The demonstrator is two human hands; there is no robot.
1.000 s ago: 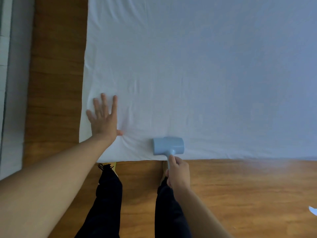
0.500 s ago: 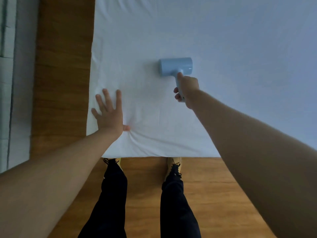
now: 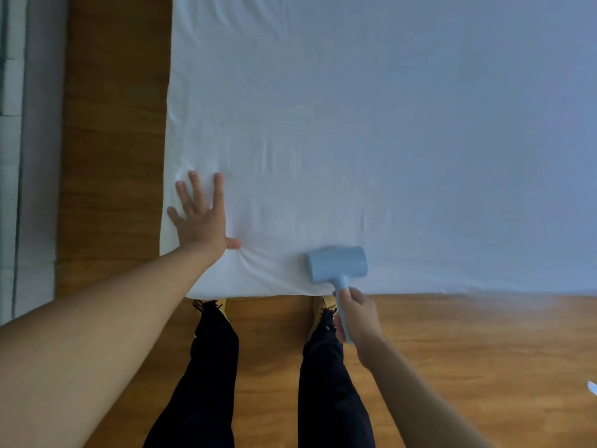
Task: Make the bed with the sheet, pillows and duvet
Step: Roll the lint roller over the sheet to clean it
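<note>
A white sheet (image 3: pixel 371 134) covers the bed and fills most of the view, with small creases near its front left corner. My left hand (image 3: pixel 202 216) lies flat on that corner, fingers spread, pressing the sheet down. My right hand (image 3: pixel 357 315) grips the handle of a pale blue roller tool (image 3: pixel 337 265), whose head rests on the sheet right at the bed's front edge. No pillows or duvet are in view.
Wooden floor (image 3: pixel 468 350) runs along the bed's front and left sides. My legs in dark trousers (image 3: pixel 213 376) stand against the front edge. A grey wall or cabinet (image 3: pixel 29 156) borders the far left. A small white scrap (image 3: pixel 592 388) lies at the right edge.
My right hand pushed the roller out across the sheet and has pulled it back to the front edge. My left hand has stayed pressed on the corner.
</note>
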